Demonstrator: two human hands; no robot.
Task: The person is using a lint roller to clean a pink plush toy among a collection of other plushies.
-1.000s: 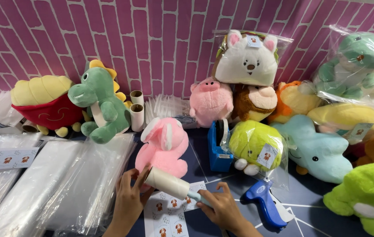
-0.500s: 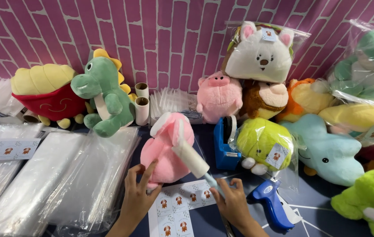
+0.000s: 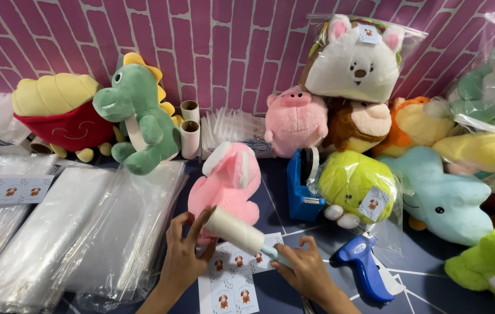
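Against pink plush [image 3: 228, 185], lint roller [image 3: 234, 229] lowered; left hand [image 3: 182, 256] now touching.

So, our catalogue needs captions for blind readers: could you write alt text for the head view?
A right hand holds a lint roller against a pink plush toy, which the left hand steadies. Other plush toys, clear bags, a blue tape dispenser and a blue tagging gun surround them.

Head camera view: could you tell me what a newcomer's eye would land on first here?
Probably the heap of plush toys against the purple brick wall, above all the green dinosaur at the left and the bagged white bear on top. Next, at bottom centre, the right hand holds a lint roller on the pink rabbit, which the left hand touches.
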